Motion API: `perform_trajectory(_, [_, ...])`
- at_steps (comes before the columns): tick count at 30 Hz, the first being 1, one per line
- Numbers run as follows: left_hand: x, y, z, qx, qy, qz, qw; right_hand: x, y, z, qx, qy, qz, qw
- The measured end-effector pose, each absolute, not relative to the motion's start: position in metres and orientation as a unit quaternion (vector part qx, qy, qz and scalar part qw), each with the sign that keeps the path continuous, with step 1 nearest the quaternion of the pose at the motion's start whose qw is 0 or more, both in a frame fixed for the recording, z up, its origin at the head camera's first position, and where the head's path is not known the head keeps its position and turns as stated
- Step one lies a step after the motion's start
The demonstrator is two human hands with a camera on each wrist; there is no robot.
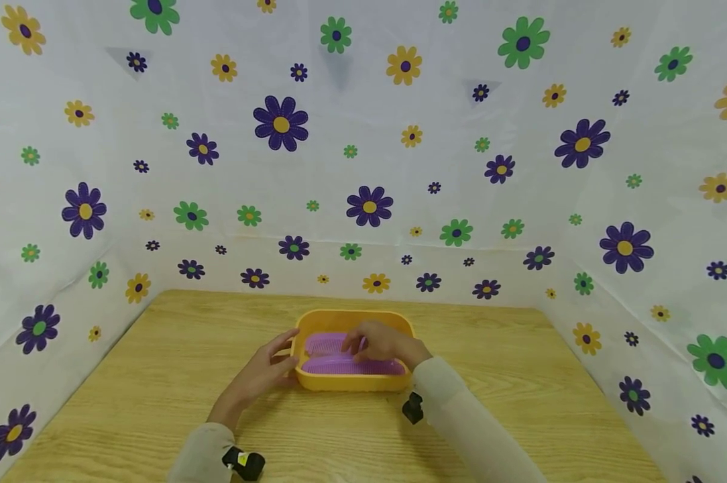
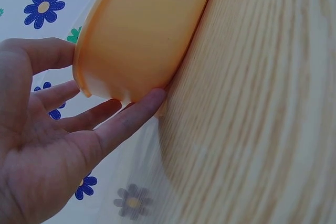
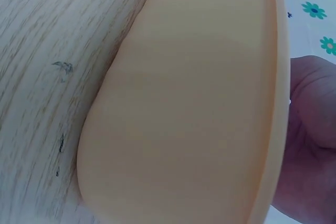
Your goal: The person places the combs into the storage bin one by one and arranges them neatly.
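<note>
A yellow plastic tub with rounded corners stands on the table. Inside it lie two purple combs, a front comb and a rear comb, both lengthwise. My left hand touches the tub's left end, its fingers loosely spread along rim and wall; the left wrist view shows this hand against the outer wall. My right hand reaches into the tub over the combs with bent fingers. Whether its fingertips pinch a comb is unclear. In the right wrist view the tub wall hides most of that hand.
The wood-grain table extends around the tub on all sides. A white flowered sheet encloses the table at the back and both sides. Small black devices sit at both wrists, over the light sleeves.
</note>
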State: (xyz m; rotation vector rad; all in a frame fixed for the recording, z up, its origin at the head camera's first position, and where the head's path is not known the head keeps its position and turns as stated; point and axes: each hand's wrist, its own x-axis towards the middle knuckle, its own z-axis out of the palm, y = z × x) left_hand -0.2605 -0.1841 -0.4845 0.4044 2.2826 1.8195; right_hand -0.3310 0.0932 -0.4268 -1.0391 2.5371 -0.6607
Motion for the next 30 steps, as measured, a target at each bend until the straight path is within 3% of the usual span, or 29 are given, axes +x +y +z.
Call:
perform_trajectory(13, [-0.260,-0.184,-0.483,0.132,0.774,0.611,0.097,-0.322,0.106,-0.414,-0.333,0.891,-0.259,0.170])
perform_trajectory(30, [-0.261,-0.182,-0.482,0.129,0.778,0.607,0.095,-0.316,0.141,-0.402,-0.347,0.888,-0.287,0.098])
